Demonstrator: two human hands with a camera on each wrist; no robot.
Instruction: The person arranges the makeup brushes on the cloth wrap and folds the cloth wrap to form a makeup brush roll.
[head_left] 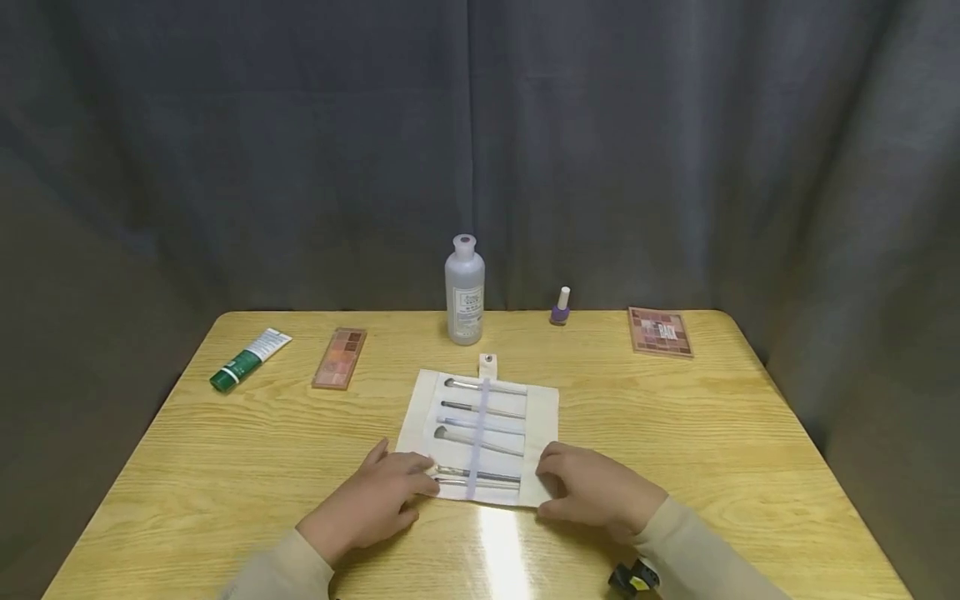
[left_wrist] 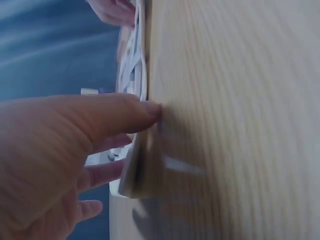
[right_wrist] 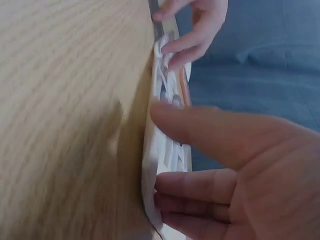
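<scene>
A cream cloth brush roll [head_left: 420, 417] lies unrolled flat at the table's middle, several brushes [head_left: 480, 408] tucked under its lilac strap. My left hand [head_left: 420, 479] is at the roll's near-left corner. In the left wrist view its thumb [left_wrist: 150, 110] touches the table beside the slightly lifted cloth edge [left_wrist: 131, 170], with the fingers on the cloth's upper side, pinching it. My right hand [head_left: 546, 479] sits on the near-right corner. In the right wrist view its thumb [right_wrist: 165, 117] and fairly straight fingers [right_wrist: 200, 185] lie against the cloth [right_wrist: 149, 150].
Along the back of the wooden table [head_left: 675, 433] stand a clear bottle [head_left: 464, 292] and a purple nail polish [head_left: 560, 307]. An eyeshadow palette [head_left: 660, 332] lies back right, another palette [head_left: 340, 358] and a green tube [head_left: 247, 360] back left. A dark curtain hangs behind.
</scene>
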